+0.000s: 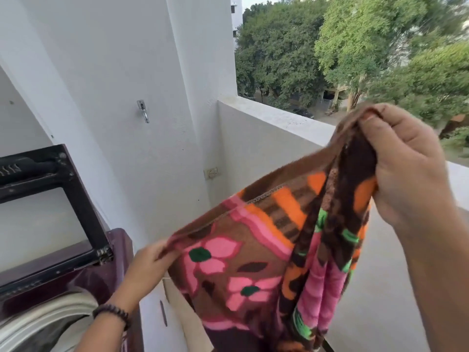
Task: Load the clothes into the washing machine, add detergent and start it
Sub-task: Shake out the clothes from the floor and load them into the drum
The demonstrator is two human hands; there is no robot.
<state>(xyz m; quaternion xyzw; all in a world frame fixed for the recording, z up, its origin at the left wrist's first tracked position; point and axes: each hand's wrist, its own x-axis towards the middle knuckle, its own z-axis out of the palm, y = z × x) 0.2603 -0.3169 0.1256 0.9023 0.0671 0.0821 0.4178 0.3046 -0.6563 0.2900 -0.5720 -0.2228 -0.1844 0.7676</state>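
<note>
A brown towel [256,252] with pink flowers and orange and green patches hangs in the air between both hands. My left hand [149,262] pinches its lower left edge. My right hand [403,163] grips a bunched corner higher up at the right. The maroon top-loading washing machine [111,255] stands at the lower left, its dark-framed lid [83,199] raised against the wall. Part of the pale drum rim [50,316] shows below my left forearm. The towel is to the right of the machine, over a beige container [177,308] whose contents are hidden.
White walls [127,72] rise behind the machine, with a metal hook [143,110] and a socket [212,172]. A low balcony parapet [279,118] runs from the corner to the right, with trees and a street beyond.
</note>
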